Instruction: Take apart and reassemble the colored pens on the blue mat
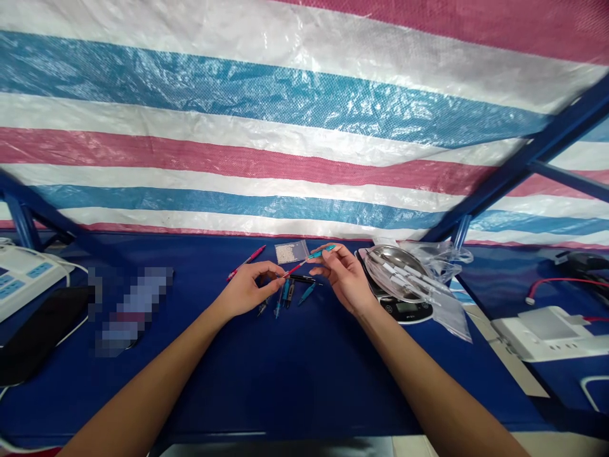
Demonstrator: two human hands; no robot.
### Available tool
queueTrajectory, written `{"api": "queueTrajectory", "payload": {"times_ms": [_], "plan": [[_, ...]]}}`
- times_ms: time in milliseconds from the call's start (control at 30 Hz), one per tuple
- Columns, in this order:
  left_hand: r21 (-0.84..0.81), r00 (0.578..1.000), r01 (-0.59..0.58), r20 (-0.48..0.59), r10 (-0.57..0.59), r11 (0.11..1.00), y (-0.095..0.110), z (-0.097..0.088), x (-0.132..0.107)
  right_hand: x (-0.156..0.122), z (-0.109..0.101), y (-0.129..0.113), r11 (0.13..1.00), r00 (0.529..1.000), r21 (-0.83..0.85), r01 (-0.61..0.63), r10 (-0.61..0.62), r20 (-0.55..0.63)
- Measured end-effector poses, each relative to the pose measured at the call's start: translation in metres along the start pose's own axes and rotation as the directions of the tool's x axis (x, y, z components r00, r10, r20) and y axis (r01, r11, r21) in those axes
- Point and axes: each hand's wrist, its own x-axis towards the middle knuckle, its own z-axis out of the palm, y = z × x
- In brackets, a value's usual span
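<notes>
Left hand (247,291): fingers pinching a slim red pen (294,270); right hand (345,279): fingers gripping a teal pen (321,252); both pens raised tip to tip between the hands, clear of the navy-blue tabletop (285,381), for close handling; loose dark pen parts (286,295) just nearer.

Striped tarp wall (304,114), blue steel framing (523,155)

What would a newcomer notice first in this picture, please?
The big red, white and blue striped tarp fills the top of the view behind the dark blue table. At the table's middle, the left hand and right hand meet over a scatter of pens, the right hand pinching a teal pen. To the right, a steel bowl sits on a kitchen scale.
</notes>
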Motion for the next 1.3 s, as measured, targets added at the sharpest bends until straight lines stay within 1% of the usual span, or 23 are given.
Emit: {"api": "queueTrajectory", "payload": {"times_ms": [167, 367, 467, 600, 700, 800, 900, 967, 1033, 1100, 1167, 1233, 1300], "plan": [[0.043, 1.0, 0.012, 0.017, -0.012, 0.999, 0.004, 0.0, 0.0, -0.001, 0.002, -0.003, 0.999, 0.999, 0.017, -0.029, 0.029, 0.026], [-0.01, 0.999, 0.035, 0.022, -0.035, 0.999, -0.003, 0.001, -0.001, -0.001, 0.002, -0.006, 0.997, 1.0, 0.072, -0.028, 0.028, 0.011], [-0.016, 0.999, 0.034, 0.017, -0.034, 0.999, -0.004, 0.001, 0.0, -0.002, 0.002, -0.005, 0.997, 0.999, 0.063, -0.038, 0.037, 0.018], [-0.022, 0.999, 0.026, 0.028, -0.026, 0.999, -0.001, 0.0, -0.001, -0.003, 0.002, -0.004, 1.0, 0.998, -0.001, -0.017, 0.017, 0.062], [-0.02, 0.999, 0.02, 0.026, -0.02, 1.0, 0.001, 0.0, -0.001, -0.004, 0.003, -0.002, 0.999, 0.995, -0.025, -0.024, 0.026, 0.097], [-0.01, 1.0, 0.004, 0.005, -0.004, 1.0, 0.002, -0.001, 0.0, -0.006, 0.003, 0.0, 0.997, 0.984, -0.045, -0.059, 0.066, 0.166], [-0.03, 1.0, -0.005, -0.002, 0.005, 1.0, 0.0, -0.003, 0.001, -0.006, 0.002, 0.003, 0.989, 0.961, -0.105, -0.103, 0.126, 0.247], [-0.082, 1.0, 0.009, -0.025, -0.011, 0.997, -0.002, -0.003, 0.002, -0.005, 0.001, 0.004, 0.983, 0.957, -0.157, -0.096, 0.134, 0.257], [-0.183, 0.992, 0.059, -0.103, -0.079, 0.981, -0.006, -0.002, 0.003, -0.005, -0.001, 0.005, 0.975, 0.961, -0.215, -0.056, 0.111, 0.252], [-0.319, 0.966, 0.108, -0.19, -0.176, 0.942, -0.008, 0.001, 0.004, -0.005, -0.001, 0.005, 0.964, 0.961, -0.264, -0.014, 0.086, 0.262], [-0.456, 0.936, 0.121, -0.244, -0.255, 0.882, -0.009, 0.004, 0.004, -0.007, 0.0, 0.008, 0.954, 0.962, -0.298, 0.019, 0.064, 0.265], [-0.557, 0.918, 0.106, -0.264, -0.296, 0.824, -0.008, 0.008, 0.005, -0.01, 0.004, 0.011, 0.939, 0.975, -0.341, 0.05, 0.027, 0.218], [-0.621, 0.914, 0.099, -0.252, -0.318, 0.777, -0.006, 0.01, 0.006, -0.015, 0.009, 0.016, 0.913, 0.988, -0.399, 0.089, -0.03, 0.151]]}}
